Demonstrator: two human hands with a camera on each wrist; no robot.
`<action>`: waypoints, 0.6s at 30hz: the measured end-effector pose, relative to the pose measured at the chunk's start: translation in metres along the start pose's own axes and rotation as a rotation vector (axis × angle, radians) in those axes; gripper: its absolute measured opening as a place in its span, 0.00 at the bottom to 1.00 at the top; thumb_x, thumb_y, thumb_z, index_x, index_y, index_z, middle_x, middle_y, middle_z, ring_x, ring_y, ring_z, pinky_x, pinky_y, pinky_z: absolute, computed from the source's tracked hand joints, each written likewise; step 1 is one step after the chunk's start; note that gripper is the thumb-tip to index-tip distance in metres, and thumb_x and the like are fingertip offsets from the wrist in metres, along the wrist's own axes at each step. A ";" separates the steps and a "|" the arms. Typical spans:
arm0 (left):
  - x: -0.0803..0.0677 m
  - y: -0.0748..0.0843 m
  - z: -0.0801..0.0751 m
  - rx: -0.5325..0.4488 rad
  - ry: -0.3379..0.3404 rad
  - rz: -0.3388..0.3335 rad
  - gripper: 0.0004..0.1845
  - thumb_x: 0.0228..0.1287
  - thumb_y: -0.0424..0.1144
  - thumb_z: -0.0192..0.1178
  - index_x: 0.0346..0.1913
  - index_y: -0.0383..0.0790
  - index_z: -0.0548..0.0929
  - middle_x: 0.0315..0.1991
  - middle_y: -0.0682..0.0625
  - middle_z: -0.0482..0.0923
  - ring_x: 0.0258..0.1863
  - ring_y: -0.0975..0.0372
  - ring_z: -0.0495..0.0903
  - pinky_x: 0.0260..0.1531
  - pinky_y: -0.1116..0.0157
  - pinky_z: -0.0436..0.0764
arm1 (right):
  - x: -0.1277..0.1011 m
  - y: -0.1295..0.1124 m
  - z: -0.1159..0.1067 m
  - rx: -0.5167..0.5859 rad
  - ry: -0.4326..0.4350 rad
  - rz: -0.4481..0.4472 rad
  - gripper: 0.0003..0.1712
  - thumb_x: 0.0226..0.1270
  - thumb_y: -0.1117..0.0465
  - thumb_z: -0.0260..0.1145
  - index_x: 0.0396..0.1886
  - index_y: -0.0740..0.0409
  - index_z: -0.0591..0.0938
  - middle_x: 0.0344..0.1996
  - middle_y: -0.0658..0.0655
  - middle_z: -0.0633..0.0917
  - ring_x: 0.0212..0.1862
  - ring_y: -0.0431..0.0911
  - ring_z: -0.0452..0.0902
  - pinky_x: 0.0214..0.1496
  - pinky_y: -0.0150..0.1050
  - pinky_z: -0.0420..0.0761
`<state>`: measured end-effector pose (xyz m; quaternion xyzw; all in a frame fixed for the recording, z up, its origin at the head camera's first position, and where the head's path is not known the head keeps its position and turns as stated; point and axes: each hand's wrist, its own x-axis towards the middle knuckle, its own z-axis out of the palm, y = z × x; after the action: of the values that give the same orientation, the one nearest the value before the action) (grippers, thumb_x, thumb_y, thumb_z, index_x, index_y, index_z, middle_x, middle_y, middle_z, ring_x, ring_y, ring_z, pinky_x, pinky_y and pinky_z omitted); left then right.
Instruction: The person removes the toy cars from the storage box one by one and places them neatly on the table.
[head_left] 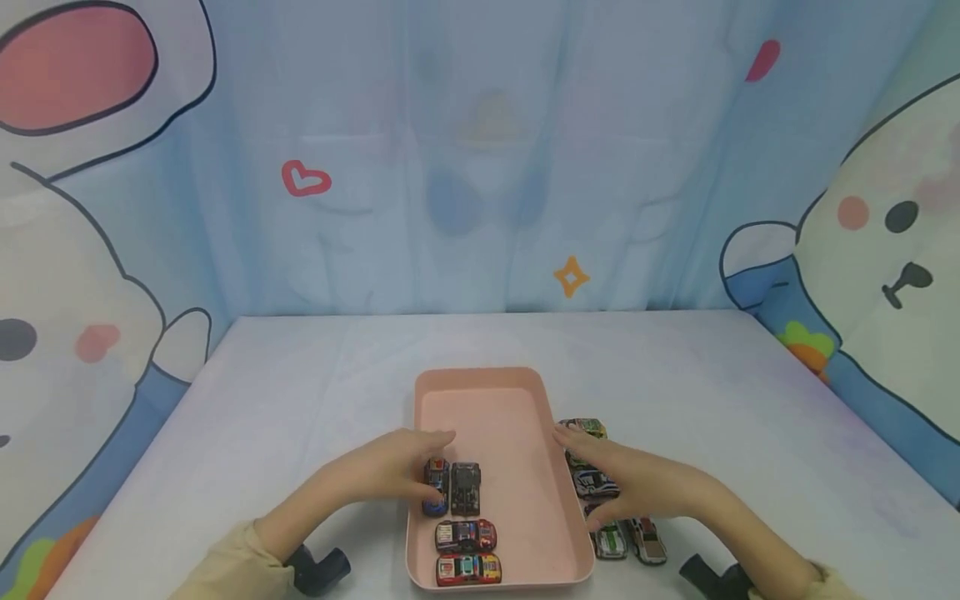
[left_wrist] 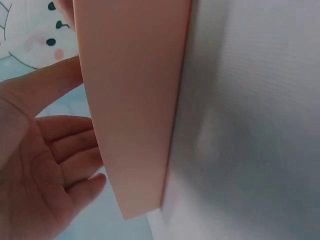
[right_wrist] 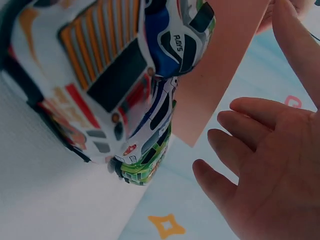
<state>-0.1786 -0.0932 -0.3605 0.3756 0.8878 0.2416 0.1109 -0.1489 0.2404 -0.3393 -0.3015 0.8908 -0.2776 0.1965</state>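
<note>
My left hand (head_left: 378,468) reaches over the left rim of a pink tray (head_left: 517,442), its fingers and thumb spread beside a blue toy car (head_left: 436,475). In the left wrist view that hand (left_wrist: 40,170) is partly behind the tray's side wall (left_wrist: 135,105). A black toy car (head_left: 466,489) stands beside the blue one; below them lie a dark red toy car (head_left: 466,536) and a red-yellow toy car (head_left: 468,570). Over the tray's right rim hovers my right hand (head_left: 648,482), fingers spread and holding nothing, partly covering toy cars outside the tray.
Against the tray's right outer side stand several toy cars, among them a green-yellow one (head_left: 588,427), a white-green one (head_left: 611,542) and a silver one (head_left: 647,542). The white-covered table (head_left: 322,375) meets a blue printed curtain (head_left: 375,250) at the back.
</note>
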 end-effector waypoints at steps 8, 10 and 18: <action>0.003 0.020 0.001 0.175 -0.110 -0.085 0.35 0.40 0.44 0.76 0.54 0.36 0.77 0.47 0.48 0.80 0.46 0.58 0.77 0.51 0.61 0.76 | 0.001 0.002 0.002 -0.011 -0.037 -0.014 0.64 0.43 0.43 0.74 0.73 0.63 0.50 0.71 0.65 0.48 0.70 0.61 0.44 0.62 0.63 0.59; 0.004 0.022 0.002 0.218 -0.102 -0.078 0.29 0.37 0.42 0.77 0.47 0.38 0.80 0.41 0.50 0.82 0.41 0.61 0.79 0.46 0.62 0.79 | 0.001 0.002 0.002 -0.026 -0.037 -0.023 0.64 0.43 0.43 0.73 0.73 0.63 0.50 0.71 0.65 0.48 0.69 0.62 0.44 0.62 0.64 0.59; 0.004 0.032 0.008 0.299 -0.082 -0.104 0.33 0.32 0.41 0.77 0.48 0.33 0.81 0.43 0.46 0.82 0.44 0.59 0.80 0.53 0.61 0.75 | 0.000 0.001 0.003 -0.042 -0.023 -0.043 0.62 0.45 0.43 0.73 0.73 0.64 0.51 0.71 0.67 0.48 0.69 0.66 0.42 0.60 0.71 0.53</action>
<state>-0.1589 -0.0680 -0.3516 0.3511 0.9268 0.0852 0.1024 -0.1476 0.2397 -0.3426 -0.3279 0.8873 -0.2597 0.1943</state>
